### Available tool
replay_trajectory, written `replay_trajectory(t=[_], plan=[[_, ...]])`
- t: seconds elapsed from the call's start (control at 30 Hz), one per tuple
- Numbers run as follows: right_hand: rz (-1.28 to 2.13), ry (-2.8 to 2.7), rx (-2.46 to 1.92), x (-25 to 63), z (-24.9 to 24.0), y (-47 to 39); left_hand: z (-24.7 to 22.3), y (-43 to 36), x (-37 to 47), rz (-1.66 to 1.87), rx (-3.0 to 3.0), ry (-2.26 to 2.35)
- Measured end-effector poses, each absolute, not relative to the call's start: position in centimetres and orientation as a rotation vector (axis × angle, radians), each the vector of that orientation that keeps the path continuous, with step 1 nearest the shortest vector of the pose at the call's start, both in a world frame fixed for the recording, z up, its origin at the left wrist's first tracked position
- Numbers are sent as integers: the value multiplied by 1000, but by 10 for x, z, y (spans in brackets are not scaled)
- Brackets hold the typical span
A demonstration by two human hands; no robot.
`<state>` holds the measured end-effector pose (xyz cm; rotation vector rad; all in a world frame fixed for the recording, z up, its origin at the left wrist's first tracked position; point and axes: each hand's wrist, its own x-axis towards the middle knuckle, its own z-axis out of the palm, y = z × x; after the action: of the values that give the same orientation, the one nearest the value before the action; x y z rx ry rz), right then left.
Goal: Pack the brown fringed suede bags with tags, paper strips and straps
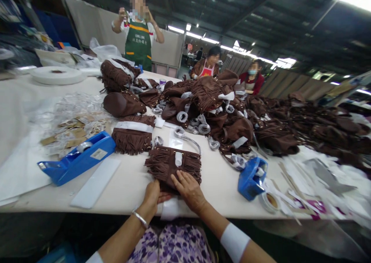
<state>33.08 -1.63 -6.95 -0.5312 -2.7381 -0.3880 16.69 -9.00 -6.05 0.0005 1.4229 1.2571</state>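
A dark brown fringed bag [165, 166] lies on the table in front of me, with a white wrapped piece [178, 159] at its middle and a wrapped strap [193, 142] curving off behind. My left hand [155, 195] grips the bag's near left edge, its fingers partly hidden beneath. Stretched out flat, the fingers of my right hand [189, 189] press on the bag's near right part. Under the near edge a strip of clear plastic [170, 210] shows. Another fringed bag [133, 135], banded in white, lies just behind to the left.
Blue tape dispensers stand at left [78, 158] and right [252, 178], with a tape roll [270, 202] by the right one. A white strip [95, 182] lies left. Brown bags [203, 94] are heaped behind. Across the table are several people, one in a green apron [138, 42].
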Motion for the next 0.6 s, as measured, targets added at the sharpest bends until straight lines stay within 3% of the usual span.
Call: replay_trajectory(t=[0.3,0.6], plan=[[7,-3017,-641,331,-36,-31,-65,-91,162,1232,-30,1358],[-370,-2990,-566,320,-53,-32,-57,-97,157,1235,-11,1248]])
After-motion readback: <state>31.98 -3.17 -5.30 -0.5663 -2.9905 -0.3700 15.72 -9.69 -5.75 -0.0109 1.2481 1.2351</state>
